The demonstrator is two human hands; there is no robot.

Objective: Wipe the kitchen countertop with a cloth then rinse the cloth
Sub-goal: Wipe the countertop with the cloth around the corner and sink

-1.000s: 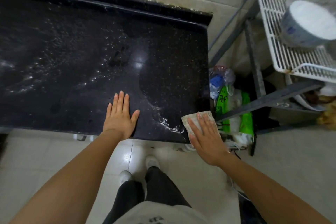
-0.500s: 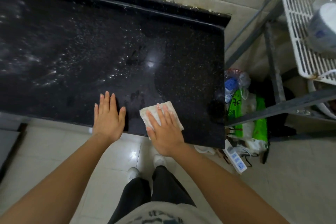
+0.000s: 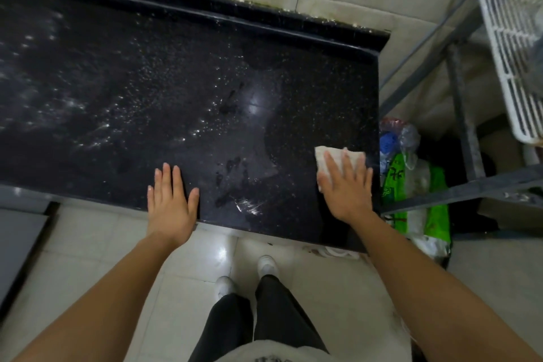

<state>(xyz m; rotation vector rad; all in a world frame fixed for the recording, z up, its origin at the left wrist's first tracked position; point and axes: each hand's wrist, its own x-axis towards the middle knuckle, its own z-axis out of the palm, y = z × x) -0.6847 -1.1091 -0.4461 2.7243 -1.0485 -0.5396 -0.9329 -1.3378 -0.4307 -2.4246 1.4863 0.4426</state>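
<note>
A black speckled countertop (image 3: 176, 97) fills the upper left, wet with beads and streaks of water. My right hand (image 3: 346, 185) lies flat with straight fingers on a pale folded cloth (image 3: 324, 157), pressing it against the counter near its right end. Most of the cloth is hidden under the hand. Flat on the counter's front edge rests my left hand (image 3: 170, 203), fingers straight and together, holding nothing.
Right of the counter stand a grey metal rack frame (image 3: 464, 138) and a white wire shelf (image 3: 511, 47). Plastic bags (image 3: 417, 185), green and clear, lie on the floor beneath. Pale floor tiles and my legs are below. A tiled wall runs behind the counter.
My right hand slid the cloth from the counter's right corner leftward toward my left hand, then back right to the counter's end. My left hand has stayed on the front edge.
</note>
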